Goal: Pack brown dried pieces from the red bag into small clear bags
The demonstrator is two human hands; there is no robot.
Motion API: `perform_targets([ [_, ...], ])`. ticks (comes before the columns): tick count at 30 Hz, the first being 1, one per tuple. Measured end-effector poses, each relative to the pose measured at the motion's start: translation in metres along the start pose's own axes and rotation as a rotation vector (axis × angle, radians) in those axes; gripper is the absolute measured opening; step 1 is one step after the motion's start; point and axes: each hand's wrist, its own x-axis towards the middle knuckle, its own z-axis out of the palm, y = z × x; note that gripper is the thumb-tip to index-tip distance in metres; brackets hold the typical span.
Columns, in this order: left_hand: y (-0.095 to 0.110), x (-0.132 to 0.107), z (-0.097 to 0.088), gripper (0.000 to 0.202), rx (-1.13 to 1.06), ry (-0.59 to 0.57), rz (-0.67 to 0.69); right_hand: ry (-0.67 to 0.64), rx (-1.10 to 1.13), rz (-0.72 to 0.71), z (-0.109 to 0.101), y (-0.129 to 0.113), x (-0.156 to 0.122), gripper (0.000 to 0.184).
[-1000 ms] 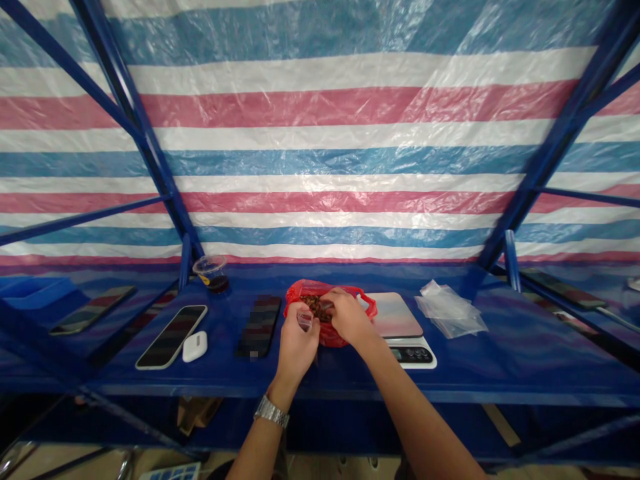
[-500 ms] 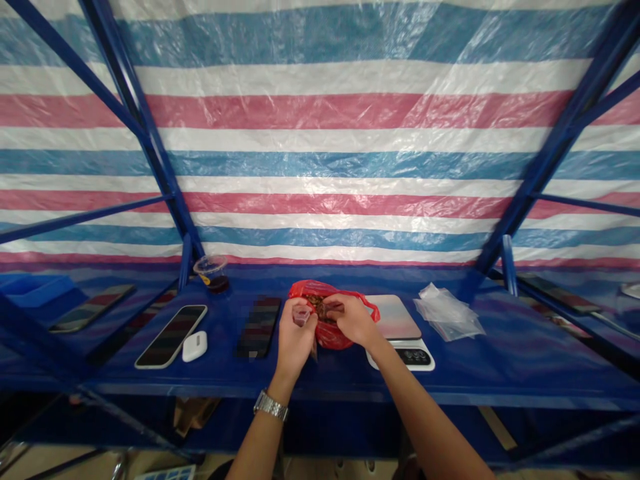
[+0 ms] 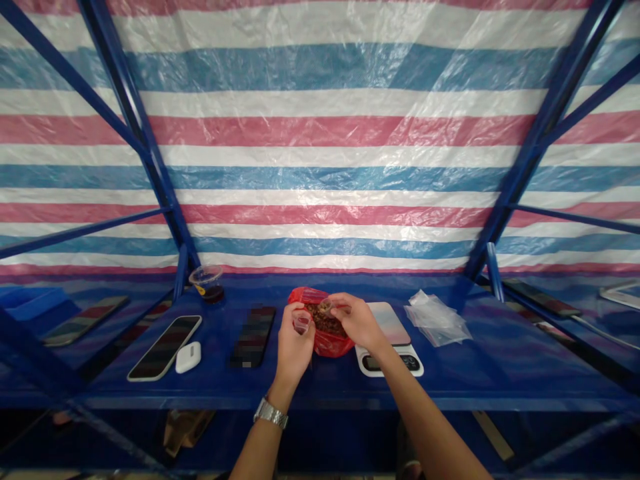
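A red plastic bag (image 3: 334,345) lies open on the blue shelf, filled with small brown bits (image 3: 326,321) whose kind I cannot make out. At its left side, my left hand (image 3: 294,343) is closed on a small clear plastic bag (image 3: 301,322), its mouth held apart by the fingers. Over the brown bits is my right hand (image 3: 354,319), thumb and fingertips pinched together. A little of the brown stuff seems to be between them, too small to tell exactly. A white kitchen scale (image 3: 393,360) stands just right of the red bag, partly behind my right wrist.
Several clear zip bags (image 3: 437,320) lie right of the scale. To the left are a dark phone (image 3: 254,335), a white earbud case (image 3: 189,358), a light-rimmed phone (image 3: 165,348) and a plastic cup (image 3: 207,285) with dark liquid. Blue posts (image 3: 163,180) frame the shelf.
My right hand has lifted slightly out of the brown bits, fingertips pinched. The red bag's opening shows more of its contents. The view has tilted up and shifted a little.
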Motion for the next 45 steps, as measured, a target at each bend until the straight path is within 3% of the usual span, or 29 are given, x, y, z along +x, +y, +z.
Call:
perform_targets([
  [4, -0.001, -0.003, -0.003, 0.043, 0.112, -0.089, 0.026, -0.070, 0.017, -0.081, -0.001, -0.020, -0.006, 0.028],
  [9, -0.002, -0.005, -0.001, 0.053, 0.108, -0.145, 0.015, -0.157, -0.203, -0.345, 0.008, -0.049, -0.021, 0.041],
  [14, -0.006, -0.005, 0.000, 0.063, 0.074, -0.162, 0.030, -0.192, -0.328, -0.465, 0.011, -0.056, -0.026, 0.048],
  [23, -0.003, -0.005, -0.003, 0.064, 0.040, -0.150, 0.001, -0.162, -0.247, -0.381, 0.007, -0.054, -0.023, 0.045],
  [30, -0.001, -0.006, -0.002, 0.057, 0.128, -0.121, 0.031, -0.005, -0.391, -0.186, 0.004, -0.032, -0.016, 0.035],
  [33, -0.002, -0.006, -0.004, 0.059, 0.144, -0.098, 0.021, -0.023, -0.421, -0.212, 0.009, -0.034, -0.020, 0.029],
  [38, -0.012, -0.006, -0.009, 0.070, 0.106, -0.134, 0.056, -0.205, -0.321, -0.345, 0.022, -0.057, -0.033, 0.011],
  [45, 0.004, -0.009, -0.008, 0.072, 0.169, -0.070, -0.043, -0.117, -0.370, -0.269, 0.019, -0.063, -0.032, 0.011],
])
